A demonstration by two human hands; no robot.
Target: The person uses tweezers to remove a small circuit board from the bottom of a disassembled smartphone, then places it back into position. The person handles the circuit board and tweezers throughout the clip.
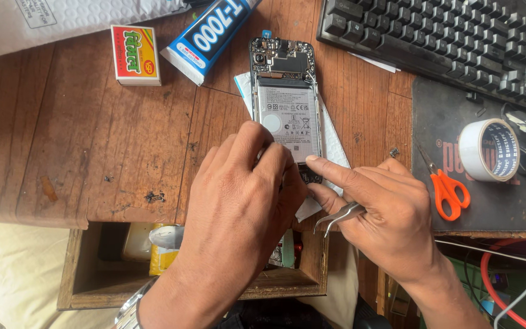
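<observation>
Metal tweezers [341, 216] in right hand [391, 219], forefinger outstretched.

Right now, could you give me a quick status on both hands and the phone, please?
Left hand pressing on opened phone. Right hand holds tweezers, forefinger on phone's lower end. Scissors beside, clear.

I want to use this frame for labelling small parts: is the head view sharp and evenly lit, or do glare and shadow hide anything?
Head view: sharp, soft daylight, no motion blur; mild glare on the battery of the opened phone; the left hand hides the phone's lower end, the right hand holds tweezers; the open drawer is in shadow.
</observation>
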